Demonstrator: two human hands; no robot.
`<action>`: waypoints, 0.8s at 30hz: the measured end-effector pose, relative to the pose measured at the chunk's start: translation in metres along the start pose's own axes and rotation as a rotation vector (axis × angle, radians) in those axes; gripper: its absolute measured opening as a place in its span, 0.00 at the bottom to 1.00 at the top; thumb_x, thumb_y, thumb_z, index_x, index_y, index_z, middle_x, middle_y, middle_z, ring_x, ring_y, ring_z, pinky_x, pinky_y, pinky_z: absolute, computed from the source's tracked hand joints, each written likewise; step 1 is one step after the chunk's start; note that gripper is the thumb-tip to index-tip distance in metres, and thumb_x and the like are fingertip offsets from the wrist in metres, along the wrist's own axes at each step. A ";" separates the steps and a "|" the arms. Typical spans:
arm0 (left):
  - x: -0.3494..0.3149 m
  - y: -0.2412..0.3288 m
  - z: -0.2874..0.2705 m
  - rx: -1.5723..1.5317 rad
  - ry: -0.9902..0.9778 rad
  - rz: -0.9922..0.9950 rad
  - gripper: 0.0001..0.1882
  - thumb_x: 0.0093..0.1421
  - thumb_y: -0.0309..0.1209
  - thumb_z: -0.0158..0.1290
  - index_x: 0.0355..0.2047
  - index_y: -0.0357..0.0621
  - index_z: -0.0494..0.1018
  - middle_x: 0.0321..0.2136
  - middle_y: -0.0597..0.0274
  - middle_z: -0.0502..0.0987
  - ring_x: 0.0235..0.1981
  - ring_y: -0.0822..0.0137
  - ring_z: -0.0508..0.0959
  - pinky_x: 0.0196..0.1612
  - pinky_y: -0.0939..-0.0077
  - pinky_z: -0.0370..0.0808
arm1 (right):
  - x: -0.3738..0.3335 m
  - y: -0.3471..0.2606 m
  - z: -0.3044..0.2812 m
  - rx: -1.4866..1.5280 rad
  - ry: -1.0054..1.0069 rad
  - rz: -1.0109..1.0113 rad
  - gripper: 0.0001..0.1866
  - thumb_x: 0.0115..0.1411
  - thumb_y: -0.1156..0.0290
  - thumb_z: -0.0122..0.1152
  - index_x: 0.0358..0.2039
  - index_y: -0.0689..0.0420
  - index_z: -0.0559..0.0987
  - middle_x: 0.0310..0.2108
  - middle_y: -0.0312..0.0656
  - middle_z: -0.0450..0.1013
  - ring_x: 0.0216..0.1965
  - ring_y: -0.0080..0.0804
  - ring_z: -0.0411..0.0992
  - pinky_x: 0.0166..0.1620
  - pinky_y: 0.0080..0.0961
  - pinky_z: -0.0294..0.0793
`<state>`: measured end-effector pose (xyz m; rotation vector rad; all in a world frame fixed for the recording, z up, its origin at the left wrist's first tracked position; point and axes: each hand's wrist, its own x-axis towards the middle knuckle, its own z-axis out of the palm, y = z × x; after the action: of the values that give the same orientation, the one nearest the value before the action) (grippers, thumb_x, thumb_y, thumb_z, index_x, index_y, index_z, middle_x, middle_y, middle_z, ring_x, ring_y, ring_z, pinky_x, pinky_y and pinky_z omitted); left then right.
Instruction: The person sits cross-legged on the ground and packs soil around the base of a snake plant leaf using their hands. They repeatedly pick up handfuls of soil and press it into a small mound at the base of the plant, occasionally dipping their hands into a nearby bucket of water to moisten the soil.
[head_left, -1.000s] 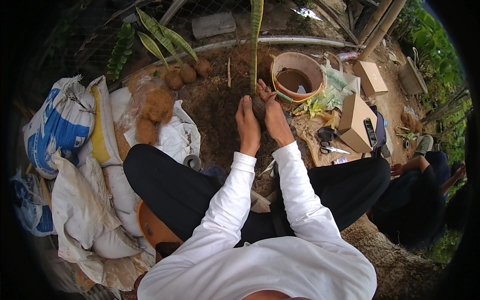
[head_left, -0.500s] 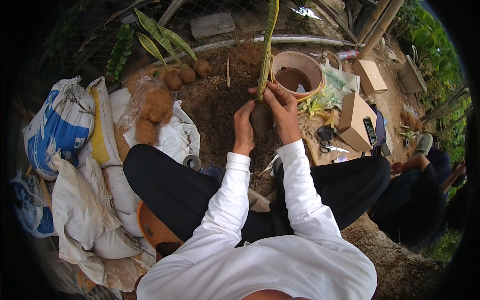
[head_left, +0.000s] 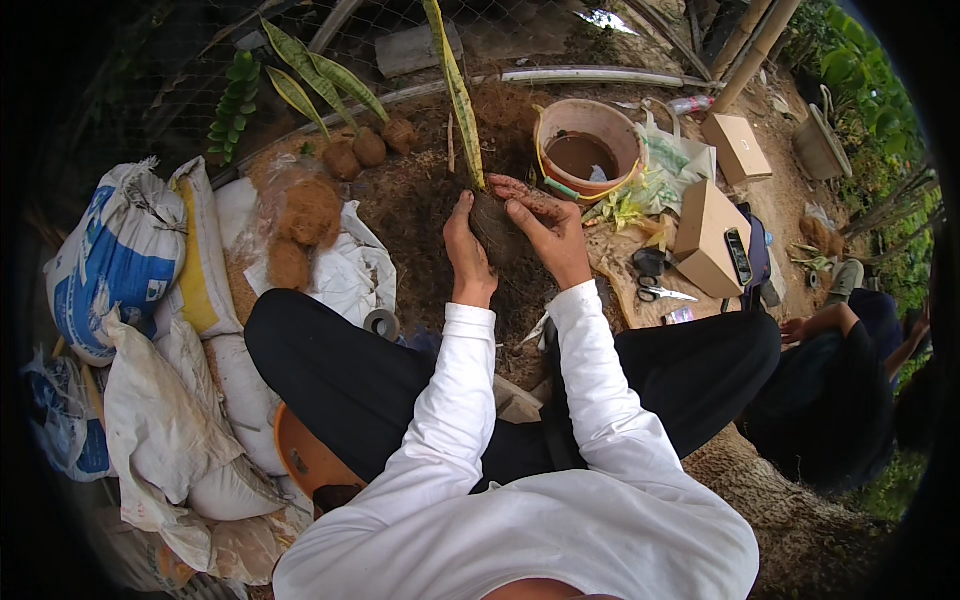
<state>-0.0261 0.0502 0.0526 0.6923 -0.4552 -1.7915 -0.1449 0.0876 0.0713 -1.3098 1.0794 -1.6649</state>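
Note:
A snake plant [head_left: 458,95] with one long yellow-edged leaf stands between my hands, leaning to the left at its top. Round its base is a dark ball of soil [head_left: 494,228]. My left hand [head_left: 467,255] cups the near left side of this ball, thumb pointing up. Dirt covers the fingers of my right hand [head_left: 558,240], which wrap over the ball's upper right side by the leaf's foot. Loose dark soil [head_left: 415,225] lies below on the ground. Farther off, several snake plant leaves [head_left: 315,75] rise from brown fibre-covered balls [head_left: 370,147].
Right of my hands stands a bucket [head_left: 637,150] of brown water, near cardboard boxes [head_left: 705,235], scissors [head_left: 668,294] and a phone [head_left: 738,258]. Sacks [head_left: 110,260] and bagged coconut fibre [head_left: 308,212] lie left. A tape roll [head_left: 381,323] sits by my knee. Another person's arm [head_left: 825,325] shows at right.
The snake plant has come lower and nearer, its leaf now tilting left. Both hands have shifted slightly left, and my right fingers have moved from the leaf's base onto the soil ball.

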 end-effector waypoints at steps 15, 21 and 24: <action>0.035 0.042 -0.009 -0.042 0.113 0.138 0.32 0.67 0.62 0.43 0.49 0.44 0.69 0.42 0.54 0.77 0.37 0.62 0.80 0.37 0.62 0.78 | -0.021 0.059 -0.035 -0.290 -0.024 0.396 0.20 0.62 0.66 0.65 0.50 0.64 0.80 0.41 0.44 0.82 0.42 0.28 0.78 0.50 0.26 0.75; 0.041 0.039 -0.017 -0.204 0.107 0.115 0.32 0.67 0.62 0.43 0.47 0.42 0.68 0.38 0.55 0.75 0.36 0.60 0.79 0.37 0.60 0.79 | -0.018 0.047 -0.001 -0.092 -0.165 0.323 0.29 0.55 0.74 0.73 0.58 0.62 0.75 0.46 0.41 0.78 0.43 0.24 0.77 0.50 0.26 0.77; 0.037 0.038 -0.019 -0.154 0.121 0.081 0.27 0.68 0.59 0.45 0.40 0.45 0.72 0.34 0.57 0.77 0.38 0.57 0.80 0.36 0.58 0.80 | -0.014 0.025 0.008 0.193 -0.073 0.226 0.25 0.55 0.71 0.74 0.53 0.63 0.79 0.39 0.40 0.79 0.40 0.23 0.77 0.47 0.23 0.76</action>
<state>0.0058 0.0033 0.0525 0.6613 -0.2575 -1.6780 -0.1325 0.0900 0.0445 -1.0750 0.9601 -1.5006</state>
